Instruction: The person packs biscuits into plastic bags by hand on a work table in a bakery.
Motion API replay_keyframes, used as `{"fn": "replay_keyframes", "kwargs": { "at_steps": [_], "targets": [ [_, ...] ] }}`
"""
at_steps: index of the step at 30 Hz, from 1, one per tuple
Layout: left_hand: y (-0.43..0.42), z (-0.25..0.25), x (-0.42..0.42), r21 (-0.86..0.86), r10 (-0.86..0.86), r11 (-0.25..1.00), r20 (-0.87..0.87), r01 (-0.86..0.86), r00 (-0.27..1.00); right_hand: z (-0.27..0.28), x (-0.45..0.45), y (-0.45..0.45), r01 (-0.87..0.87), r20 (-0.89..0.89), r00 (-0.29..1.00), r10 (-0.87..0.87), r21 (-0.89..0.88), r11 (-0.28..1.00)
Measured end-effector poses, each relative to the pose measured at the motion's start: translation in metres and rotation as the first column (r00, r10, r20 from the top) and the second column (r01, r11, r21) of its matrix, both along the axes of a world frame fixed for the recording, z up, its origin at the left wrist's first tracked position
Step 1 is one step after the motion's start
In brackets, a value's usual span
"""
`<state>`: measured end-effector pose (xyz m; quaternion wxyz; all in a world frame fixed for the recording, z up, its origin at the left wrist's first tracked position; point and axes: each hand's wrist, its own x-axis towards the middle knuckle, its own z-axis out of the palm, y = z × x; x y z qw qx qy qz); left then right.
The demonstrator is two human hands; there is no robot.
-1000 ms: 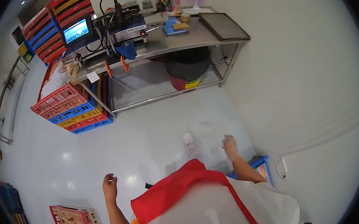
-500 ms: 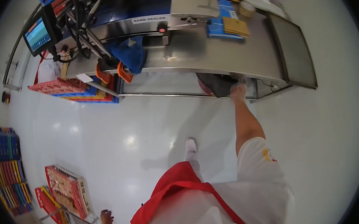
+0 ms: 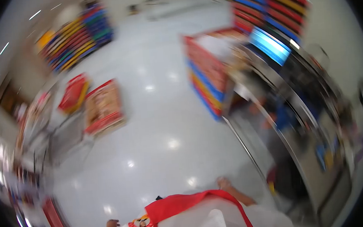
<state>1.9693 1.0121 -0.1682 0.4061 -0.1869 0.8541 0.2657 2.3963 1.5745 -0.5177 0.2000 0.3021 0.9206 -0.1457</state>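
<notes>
My left hand (image 3: 112, 226) hangs low beside my red apron (image 3: 176, 205), its fingers loosely bent with nothing seen in them. On the other side of the apron, my right hand (image 3: 224, 182) is over the floor, away from the steel table (image 3: 305, 146). Motion smears its fingers, so I cannot make out whether they are apart or closed. No object shows in that hand. The dark bag-like thing (image 3: 286, 177) under the table is also blurred.
Stacked coloured crates (image 3: 206, 75) stand at the table's far end, near a lit screen (image 3: 270, 45). More crates rise behind. At left are a crate of packed goods (image 3: 103, 107), a red and yellow crate stack (image 3: 74, 93) and a colourful rack (image 3: 75, 40). Pale floor (image 3: 157, 128) lies between.
My view has swung left, bringing the table to the right side. My right hand has left the dark bag-like thing under the table and come back near my body.
</notes>
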Motion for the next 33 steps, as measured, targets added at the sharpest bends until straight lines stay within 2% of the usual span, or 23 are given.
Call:
{"fn": "replay_keyframes", "kwargs": {
  "at_steps": [1,2,3,5,8,9,10,11,12,13,15,16,18,20,23,24,26,27,28,29,30,31,33],
  "targets": [
    [-0.035,-0.01,0.021,0.061,0.087,0.994,0.001,-0.087,0.996,0.075,-0.042,0.02,-0.452,-0.203,0.867,0.454,0.063,0.89],
    [-0.067,-0.022,0.032,0.028,0.105,0.994,-0.005,-0.105,0.994,0.104,-0.088,0.008,-0.055,-0.243,0.964,-0.111,-0.587,0.808],
    [-0.098,-0.038,0.043,-0.025,0.099,0.995,-0.004,-0.099,0.995,0.131,-0.134,-0.002,0.259,0.001,0.727,-0.687,-0.927,0.273],
    [-0.151,-0.062,0.052,-0.113,0.041,0.993,0.028,-0.037,0.999,0.182,-0.228,0.005,0.329,0.201,0.652,-0.731,-0.944,0.033],
    [-0.192,-0.092,0.054,-0.163,-0.084,0.982,0.098,0.1,0.992,0.2,-0.291,-0.006,0.414,-0.224,0.587,-0.778,-0.743,0.526],
    [-0.201,-0.104,0.045,-0.158,-0.149,0.974,0.103,0.164,0.983,0.187,-0.308,-0.001,0.157,-0.222,0.949,-0.223,-0.278,0.948],
    [-0.208,-0.116,0.026,-0.142,-0.246,0.956,0.081,0.255,0.966,0.155,-0.313,0.013,-0.368,0.089,0.93,0.358,0.166,0.915],
    [-0.21,-0.126,-0.001,-0.123,-0.361,0.924,0.025,0.361,0.932,0.143,-0.317,0.007,-0.488,0.154,0.869,0.471,0.102,0.867],
    [-0.209,-0.133,-0.032,-0.105,-0.428,0.901,-0.046,0.422,0.903,0.14,-0.326,-0.002,-0.457,0.223,0.868,0.443,0.012,0.889],
    [-0.206,-0.138,-0.065,-0.043,-0.329,0.944,-0.129,0.326,0.936,0.141,-0.336,-0.013,-0.415,0.294,0.861,0.416,-0.07,0.907],
    [-0.187,-0.133,-0.134,0.122,0.129,0.987,-0.205,-0.105,0.97,0.166,-0.4,-0.044,-0.162,0.347,0.914,0.211,-0.165,0.973],
    [-0.162,-0.101,-0.171,0.189,0.385,0.919,-0.241,-0.346,0.891,0.176,-0.442,-0.063,-0.091,0.346,0.926,0.153,-0.189,0.978],
    [-0.154,-0.116,-0.23,0.345,0.454,0.879,-0.391,-0.33,0.8,0.187,-0.525,-0.094,-0.072,0.325,0.935,0.14,-0.213,0.974],
    [-0.153,-0.125,-0.28,0.291,0.344,0.926,-0.385,-0.241,0.857,0.193,-0.609,-0.126,-0.121,0.292,0.938,0.187,-0.228,0.966],
    [-0.172,-0.144,-0.318,0.084,0.114,0.993,-0.393,-0.087,0.913,0.193,-0.74,-0.164,-0.242,0.267,0.916,0.299,-0.226,0.944],
    [-0.19,-0.166,-0.329,-0.053,-0.133,0.991,-0.38,0.122,0.915,0.195,-0.789,-0.174,-0.296,0.264,0.9,0.346,-0.211,0.931],
    [-0.216,-0.152,-0.324,-0.034,0.268,0.956,-0.297,-0.29,0.917,0.202,-0.885,-0.193,-0.435,0.267,0.845,0.463,-0.161,0.886],
    [-0.235,-0.16,-0.322,-0.041,0.464,0.879,-0.157,-0.475,0.872,0.209,-0.935,-0.204,-0.508,0.272,0.808,0.523,-0.128,0.852],
    [-0.255,-0.166,-0.318,-0.062,0.65,0.758,-0.013,-0.65,0.759,0.218,-0.988,-0.215,-0.601,0.275,0.753,0.598,-0.085,0.795],
    [-0.265,-0.165,-0.312,-0.029,0.813,0.579,-0.054,-0.815,0.58,0.229,-1.045,-0.227,-0.707,0.28,0.674,0.684,-0.026,0.707],
    [-0.275,-0.166,-0.302,0.073,0.891,0.449,-0.115,-0.89,0.44,0.241,-1.102,-0.244,-0.817,0.301,0.561,0.771,0.055,0.573],
    [-0.285,-0.168,-0.298,0.088,0.864,0.493,-0.163,-0.865,0.476,0.258,-1.162,-0.265,-0.91,0.345,0.414,0.842,0.16,0.382],
    [-0.283,-0.149,-0.307,0.135,0.985,0.06,-0.17,-0.989,0.036,0.288,-1.285,-0.328,-0.935,0.441,0.183,0.879,0.353,0.017]
  ]
}}
